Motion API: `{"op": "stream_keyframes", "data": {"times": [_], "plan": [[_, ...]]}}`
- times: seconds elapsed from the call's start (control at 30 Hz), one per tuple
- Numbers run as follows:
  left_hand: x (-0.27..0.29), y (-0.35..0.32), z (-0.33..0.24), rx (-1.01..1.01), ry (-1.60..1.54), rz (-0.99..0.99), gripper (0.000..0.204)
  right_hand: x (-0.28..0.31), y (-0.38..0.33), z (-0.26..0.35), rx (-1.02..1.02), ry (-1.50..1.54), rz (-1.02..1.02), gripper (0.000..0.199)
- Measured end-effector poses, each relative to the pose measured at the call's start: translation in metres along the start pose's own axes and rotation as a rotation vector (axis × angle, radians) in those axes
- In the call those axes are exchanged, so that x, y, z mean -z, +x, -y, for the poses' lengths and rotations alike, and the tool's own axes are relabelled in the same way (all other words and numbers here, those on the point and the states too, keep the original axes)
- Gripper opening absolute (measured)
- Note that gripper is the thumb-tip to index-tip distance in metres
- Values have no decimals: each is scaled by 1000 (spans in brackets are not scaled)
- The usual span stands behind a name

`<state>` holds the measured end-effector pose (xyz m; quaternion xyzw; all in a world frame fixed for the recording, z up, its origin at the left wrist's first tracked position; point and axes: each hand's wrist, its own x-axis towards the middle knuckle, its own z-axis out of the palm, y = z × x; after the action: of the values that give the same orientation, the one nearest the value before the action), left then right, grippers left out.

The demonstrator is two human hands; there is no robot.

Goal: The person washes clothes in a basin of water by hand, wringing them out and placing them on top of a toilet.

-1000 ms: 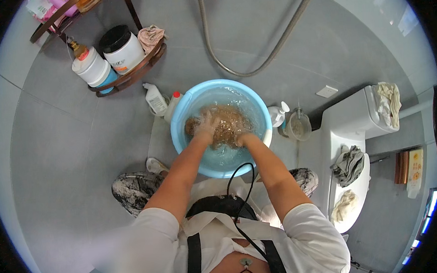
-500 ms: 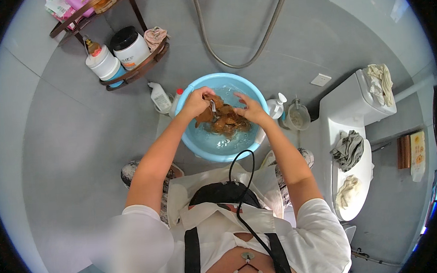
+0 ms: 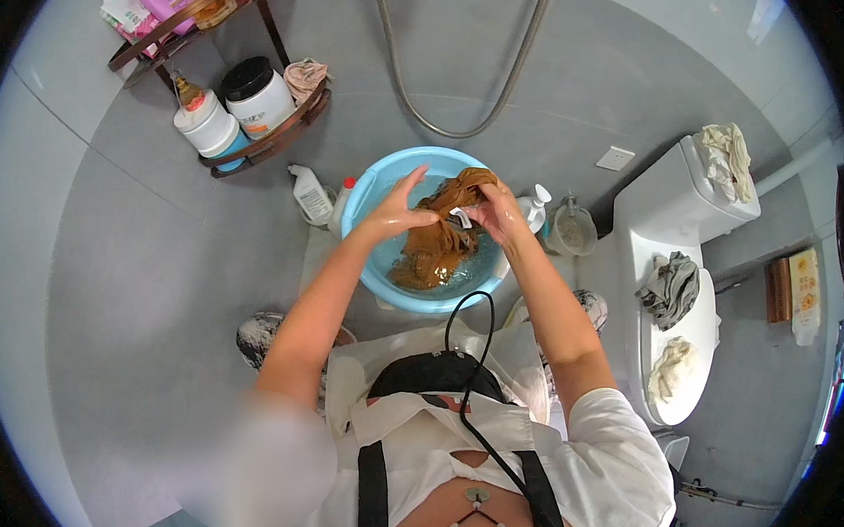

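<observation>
A light blue basin (image 3: 372, 185) stands on the grey floor ahead of me with water in it. A wet brown garment (image 3: 436, 248) hangs partly lifted out of the water, its lower part still in the basin. My left hand (image 3: 398, 210) grips the garment's upper edge on the left, fingers spread above it. My right hand (image 3: 494, 212) holds the same upper edge on the right, near a small white tag. Both forearms reach forward from my body over the basin.
A corner rack (image 3: 258, 138) with tubs and bottles stands at the back left. A white bottle (image 3: 310, 193) and a pump bottle (image 3: 537, 210) flank the basin. A shower hose (image 3: 462, 118) loops on the wall. A white toilet (image 3: 680, 279) with cloths on it is at the right.
My hands were scrubbing the garment down in the water; they have since raised its upper part above the basin and now hold it stretched between them.
</observation>
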<state>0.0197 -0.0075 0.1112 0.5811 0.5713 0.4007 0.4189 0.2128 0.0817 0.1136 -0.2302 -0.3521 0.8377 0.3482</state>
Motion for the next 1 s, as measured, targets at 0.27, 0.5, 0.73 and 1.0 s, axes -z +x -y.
{"op": "stream_keyframes", "data": {"times": [0.27, 0.5, 0.73, 1.0], "plan": [[-43, -37, 53, 328, -167, 3, 105, -7, 5, 22, -16, 245, 3, 35], [-49, -21, 45, 206, -466, 17, 68, -34, 3, 45, 75, 194, 142, 32], [-16, -18, 19, 296, -665, -302, 52, 14, 14, 39, 85, -392, -156, 28], [31, -10, 40, 56, -893, -692, 25, 57, 13, 40, 153, -868, -397, 37]]}}
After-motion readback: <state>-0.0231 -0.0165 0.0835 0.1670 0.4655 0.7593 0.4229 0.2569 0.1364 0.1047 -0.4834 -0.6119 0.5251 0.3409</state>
